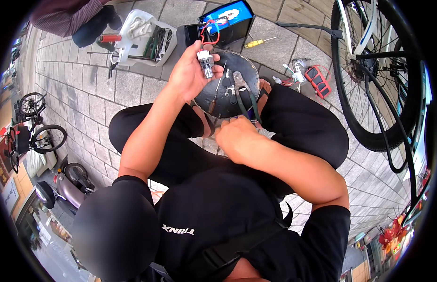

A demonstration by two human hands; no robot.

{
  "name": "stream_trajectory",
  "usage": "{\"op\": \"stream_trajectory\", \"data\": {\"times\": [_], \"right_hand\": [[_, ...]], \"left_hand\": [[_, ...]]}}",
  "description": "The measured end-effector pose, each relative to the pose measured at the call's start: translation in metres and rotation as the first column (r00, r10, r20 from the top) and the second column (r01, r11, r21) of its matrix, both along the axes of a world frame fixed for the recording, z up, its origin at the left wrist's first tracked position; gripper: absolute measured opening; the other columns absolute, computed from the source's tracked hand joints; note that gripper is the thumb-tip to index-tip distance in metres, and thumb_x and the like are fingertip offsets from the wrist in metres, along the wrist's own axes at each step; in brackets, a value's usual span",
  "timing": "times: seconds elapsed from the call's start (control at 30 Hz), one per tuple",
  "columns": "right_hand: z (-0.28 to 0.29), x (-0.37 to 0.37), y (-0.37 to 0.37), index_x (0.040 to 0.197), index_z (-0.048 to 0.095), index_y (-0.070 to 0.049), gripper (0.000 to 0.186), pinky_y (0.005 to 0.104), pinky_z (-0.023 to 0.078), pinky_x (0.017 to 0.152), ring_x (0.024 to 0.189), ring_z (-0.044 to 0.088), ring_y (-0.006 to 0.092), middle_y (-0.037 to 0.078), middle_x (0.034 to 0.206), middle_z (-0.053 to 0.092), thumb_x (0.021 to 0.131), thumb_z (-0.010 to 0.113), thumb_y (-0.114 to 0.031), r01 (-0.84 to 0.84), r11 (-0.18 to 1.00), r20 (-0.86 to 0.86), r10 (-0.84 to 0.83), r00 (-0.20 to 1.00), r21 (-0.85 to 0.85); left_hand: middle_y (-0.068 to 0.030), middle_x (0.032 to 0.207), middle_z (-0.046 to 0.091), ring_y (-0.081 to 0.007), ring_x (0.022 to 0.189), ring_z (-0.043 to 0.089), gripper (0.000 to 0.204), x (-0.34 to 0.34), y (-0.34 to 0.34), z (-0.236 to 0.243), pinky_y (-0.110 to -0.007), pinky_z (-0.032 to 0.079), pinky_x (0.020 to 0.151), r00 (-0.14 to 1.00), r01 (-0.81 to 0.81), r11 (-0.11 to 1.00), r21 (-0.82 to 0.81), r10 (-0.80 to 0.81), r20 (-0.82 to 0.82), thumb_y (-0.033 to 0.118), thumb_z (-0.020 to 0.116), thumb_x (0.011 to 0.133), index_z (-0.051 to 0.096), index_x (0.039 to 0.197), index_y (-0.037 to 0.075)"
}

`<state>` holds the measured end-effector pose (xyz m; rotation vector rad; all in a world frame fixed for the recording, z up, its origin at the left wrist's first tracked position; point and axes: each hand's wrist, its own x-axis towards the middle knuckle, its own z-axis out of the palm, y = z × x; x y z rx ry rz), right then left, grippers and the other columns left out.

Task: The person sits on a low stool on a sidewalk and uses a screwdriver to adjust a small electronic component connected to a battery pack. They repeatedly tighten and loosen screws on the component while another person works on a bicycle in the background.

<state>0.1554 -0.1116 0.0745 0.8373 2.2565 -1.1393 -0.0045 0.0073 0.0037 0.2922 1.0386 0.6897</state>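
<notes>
My left hand (192, 70) holds a small silver-and-white cylindrical part (205, 62) with a red top, beside red wires (213, 38) that run to a black box with a blue-topped pack (228, 19). Below it is a round dark stool top (210, 94), bearing a thin screwdriver (216, 97), small metal pieces (231, 90) and dark-handled pliers (249, 103). My right hand (235, 136) is by the stool's near edge with fingers curled; what they hold, if anything, is hidden.
A bicycle (369, 66) stands at right, near a red-black meter (317, 81) and yellow screwdriver (254, 43). A translucent tool bin (128, 60) sits upper left beside another person's legs (89, 33). Bicycles (42, 138) and a scooter (70, 181) stand at left on the paving.
</notes>
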Motion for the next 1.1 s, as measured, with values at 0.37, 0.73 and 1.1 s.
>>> {"op": "stream_trajectory", "data": {"times": [0.37,0.73,1.1], "right_hand": [[0.039,0.075,0.081,0.099,0.073,-0.001,0.027,0.0512,0.057,0.083,0.091,0.072,0.0401,0.021,0.101,0.074,0.095,0.060,-0.026,0.745,0.416,-0.395,-0.656,0.643,0.522],[-0.019,0.066,0.068,0.111,0.073,-0.004,0.034,0.0492,0.053,0.095,0.108,0.068,0.0408,0.023,0.111,0.073,0.093,0.064,-0.032,0.543,0.746,0.185,-0.639,0.746,0.386],[0.113,0.136,0.031,0.115,0.073,-0.001,0.031,0.0265,0.052,0.071,0.078,0.065,0.0092,0.004,0.088,0.072,0.100,0.068,-0.026,0.990,0.131,-0.626,-0.776,0.074,-0.045]], "left_hand": [[-0.0096,0.103,0.066,-0.0277,0.086,0.066,0.047,0.003,-0.005,-0.007,-0.046,0.053,0.087,0.999,0.013,0.999,0.031,-0.012,-0.032,0.052,0.054,0.103,0.054,0.126,0.011],[-0.0108,0.100,0.065,-0.0269,0.082,0.066,0.048,-0.005,-0.004,-0.011,-0.045,0.054,0.083,1.000,-0.011,0.999,0.051,0.011,-0.001,0.053,0.051,0.104,0.055,0.125,0.009],[-0.0140,0.106,0.065,-0.0313,0.086,0.067,0.051,-0.005,0.002,-0.020,-0.049,0.054,0.086,0.999,0.011,0.999,0.034,-0.012,0.048,0.055,0.056,0.100,0.054,0.125,0.011]]}}
